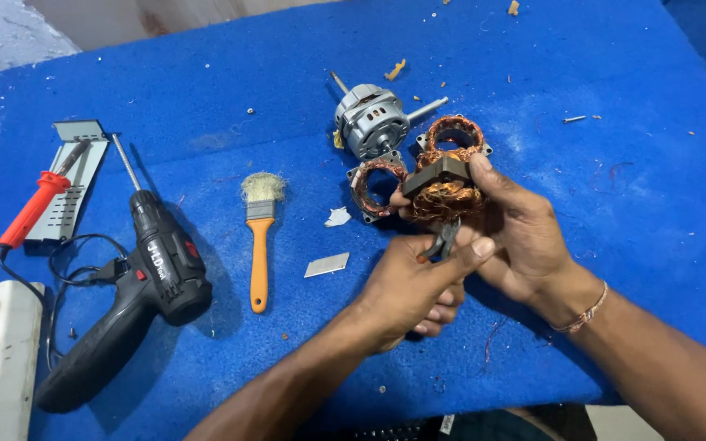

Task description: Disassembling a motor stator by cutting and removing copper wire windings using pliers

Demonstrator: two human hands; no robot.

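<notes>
The stator (pixel 443 189), wound with copper wire, is held above the blue worktop (pixel 598 188) by the right hand (pixel 525 237), fingers pinching it. Below it, the left hand (pixel 414 290) has fingers pressed together around small pliers (pixel 444 242). A drill (pixel 136 294) and a brush (pixel 260 233) lie left.

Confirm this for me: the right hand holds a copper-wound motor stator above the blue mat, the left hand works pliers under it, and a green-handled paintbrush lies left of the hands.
Not quite. In the head view the paintbrush has an orange handle, not green. The rest stands: the right hand holds the copper-wound stator above the blue mat, and the left hand works the pliers under it.
</notes>
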